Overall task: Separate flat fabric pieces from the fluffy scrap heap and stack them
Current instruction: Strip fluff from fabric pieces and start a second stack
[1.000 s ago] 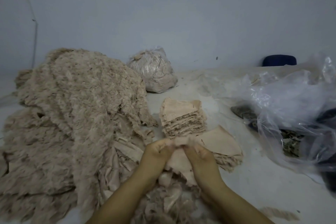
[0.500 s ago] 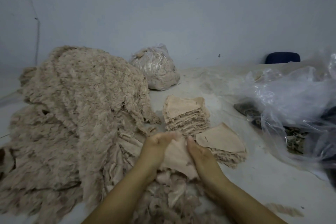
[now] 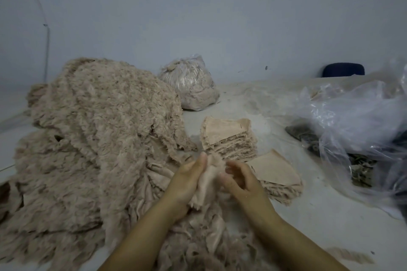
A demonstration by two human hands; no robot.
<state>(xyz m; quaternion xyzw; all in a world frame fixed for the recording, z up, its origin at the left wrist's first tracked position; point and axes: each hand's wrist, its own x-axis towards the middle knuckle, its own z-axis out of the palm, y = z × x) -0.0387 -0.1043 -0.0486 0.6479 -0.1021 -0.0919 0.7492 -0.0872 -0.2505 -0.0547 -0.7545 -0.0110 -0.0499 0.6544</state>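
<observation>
A big heap of beige fluffy scraps (image 3: 99, 138) fills the left half of the table and spills toward me. My left hand (image 3: 187, 179) and my right hand (image 3: 241, 179) meet in front of it, both holding one beige fabric piece (image 3: 206, 185) that hangs folded between them. Behind my hands stands a tall stack of flat pieces (image 3: 228, 138). A lower stack of flat pieces (image 3: 277, 174) lies just right of my right hand.
A tied plastic bag of beige scraps (image 3: 190, 87) sits at the back by the wall. Crumpled clear plastic sheeting (image 3: 356, 121) covers dark scraps (image 3: 361, 169) on the right. A dark blue chair back (image 3: 343, 70) shows behind it. Loose fluff (image 3: 350, 255) lies front right.
The fabric piece, spread out between my hands before, is now bunched and folded upright. My hands have shifted slightly up and closer to the tall stack.
</observation>
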